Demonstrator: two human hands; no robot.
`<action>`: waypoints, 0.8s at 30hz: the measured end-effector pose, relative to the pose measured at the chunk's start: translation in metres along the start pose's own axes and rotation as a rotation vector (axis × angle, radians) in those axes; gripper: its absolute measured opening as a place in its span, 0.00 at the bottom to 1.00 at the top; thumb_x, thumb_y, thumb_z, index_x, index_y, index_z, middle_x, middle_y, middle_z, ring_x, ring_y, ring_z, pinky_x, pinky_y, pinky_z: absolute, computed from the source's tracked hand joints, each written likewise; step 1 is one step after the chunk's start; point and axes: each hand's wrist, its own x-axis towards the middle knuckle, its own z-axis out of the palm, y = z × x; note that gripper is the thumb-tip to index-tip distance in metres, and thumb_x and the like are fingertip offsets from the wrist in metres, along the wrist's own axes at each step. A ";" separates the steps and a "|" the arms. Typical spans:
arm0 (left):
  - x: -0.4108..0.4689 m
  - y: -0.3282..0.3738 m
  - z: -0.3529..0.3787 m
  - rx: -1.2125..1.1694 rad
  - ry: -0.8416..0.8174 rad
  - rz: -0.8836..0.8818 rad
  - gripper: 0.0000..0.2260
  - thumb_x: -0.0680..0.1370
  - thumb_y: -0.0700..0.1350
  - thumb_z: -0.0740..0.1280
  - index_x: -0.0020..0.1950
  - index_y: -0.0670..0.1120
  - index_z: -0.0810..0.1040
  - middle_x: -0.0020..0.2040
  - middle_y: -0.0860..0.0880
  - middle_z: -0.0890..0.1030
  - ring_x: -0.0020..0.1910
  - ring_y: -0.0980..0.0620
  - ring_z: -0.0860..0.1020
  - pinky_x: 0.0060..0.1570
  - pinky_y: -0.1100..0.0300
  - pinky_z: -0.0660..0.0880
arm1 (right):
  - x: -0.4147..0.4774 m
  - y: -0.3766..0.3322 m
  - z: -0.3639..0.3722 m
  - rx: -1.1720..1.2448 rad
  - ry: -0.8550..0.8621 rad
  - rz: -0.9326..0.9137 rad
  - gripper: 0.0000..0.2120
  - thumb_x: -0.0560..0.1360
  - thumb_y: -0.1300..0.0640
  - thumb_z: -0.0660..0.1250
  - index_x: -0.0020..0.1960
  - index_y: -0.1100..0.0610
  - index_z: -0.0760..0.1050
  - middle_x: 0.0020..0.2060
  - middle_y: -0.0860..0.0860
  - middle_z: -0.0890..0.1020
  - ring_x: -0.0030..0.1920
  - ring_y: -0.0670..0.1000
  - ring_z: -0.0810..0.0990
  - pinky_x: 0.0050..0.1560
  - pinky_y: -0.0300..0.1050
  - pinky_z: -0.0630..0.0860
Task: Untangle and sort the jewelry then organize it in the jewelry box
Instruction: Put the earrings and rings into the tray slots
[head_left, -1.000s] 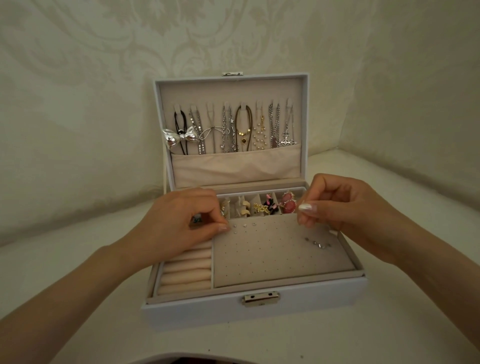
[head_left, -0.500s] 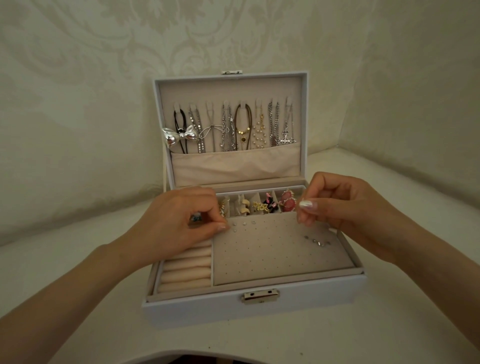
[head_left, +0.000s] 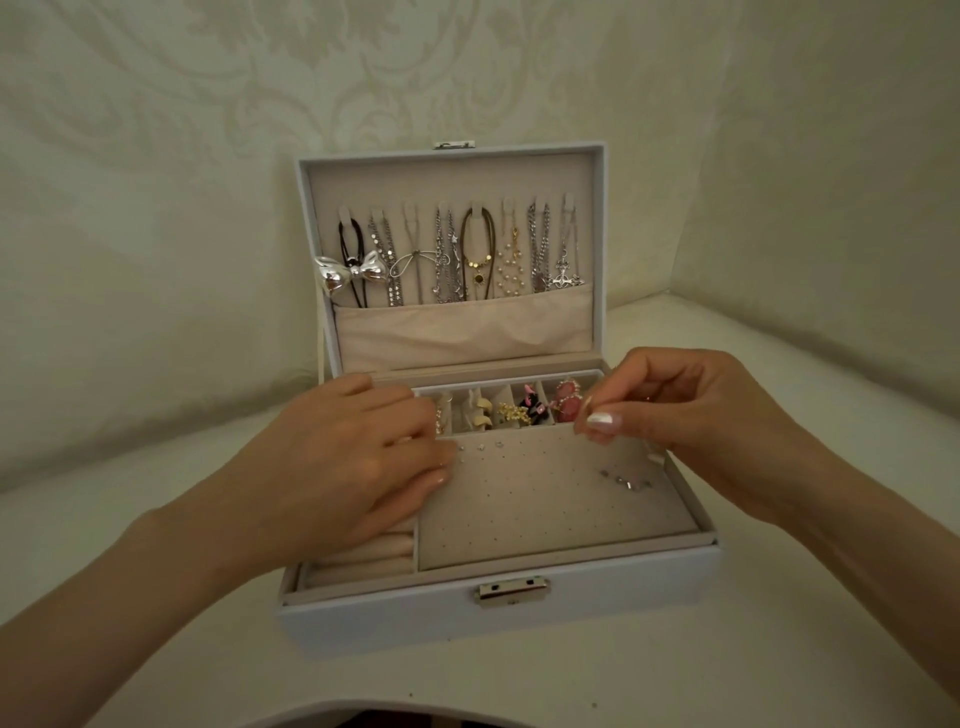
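A white jewelry box (head_left: 395, 618) stands open on the table. Several necklaces (head_left: 447, 260) and a silver bow pendant (head_left: 353, 273) hang inside its lid. My left hand (head_left: 343, 462) lies over the ring rolls (head_left: 363, 564), fingertips touching the left edge of the perforated earring pad (head_left: 530, 499) beside three small studs (head_left: 480, 446). My right hand (head_left: 691, 415) hovers over the pad's back right corner, thumb and forefinger pinching a tiny earring (head_left: 587, 402). A few small silver pieces (head_left: 626, 480) lie loose on the pad.
A row of small compartments behind the pad holds earrings, among them a pink pair (head_left: 566, 405) and a black-and-pink one (head_left: 530, 408). A metal latch (head_left: 511, 591) sits on the box front. Patterned walls close in behind and to the right of the white table.
My left hand has uncurled from a pinch and now lies flatter against the pad's left edge. My right hand stays almost where it was, still pinching.
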 end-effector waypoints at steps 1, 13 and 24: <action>0.003 0.002 -0.001 -0.025 0.036 -0.041 0.11 0.78 0.48 0.61 0.49 0.46 0.82 0.41 0.50 0.79 0.39 0.51 0.76 0.38 0.59 0.68 | -0.001 -0.001 0.000 -0.010 0.010 -0.028 0.03 0.61 0.61 0.72 0.34 0.56 0.83 0.33 0.53 0.84 0.35 0.47 0.82 0.39 0.33 0.76; 0.063 0.044 -0.016 -1.506 0.141 -0.770 0.15 0.61 0.40 0.73 0.46 0.42 0.77 0.36 0.48 0.84 0.34 0.56 0.81 0.33 0.67 0.75 | 0.000 0.005 0.007 -0.208 0.018 -0.369 0.07 0.65 0.54 0.73 0.40 0.57 0.83 0.37 0.46 0.81 0.40 0.46 0.80 0.45 0.35 0.74; 0.067 0.045 -0.007 -1.520 0.123 -0.734 0.15 0.61 0.39 0.74 0.45 0.42 0.76 0.35 0.46 0.83 0.33 0.55 0.79 0.31 0.65 0.75 | 0.001 0.016 0.007 -0.231 0.030 -0.398 0.07 0.67 0.52 0.73 0.43 0.54 0.83 0.38 0.46 0.82 0.40 0.46 0.80 0.46 0.35 0.74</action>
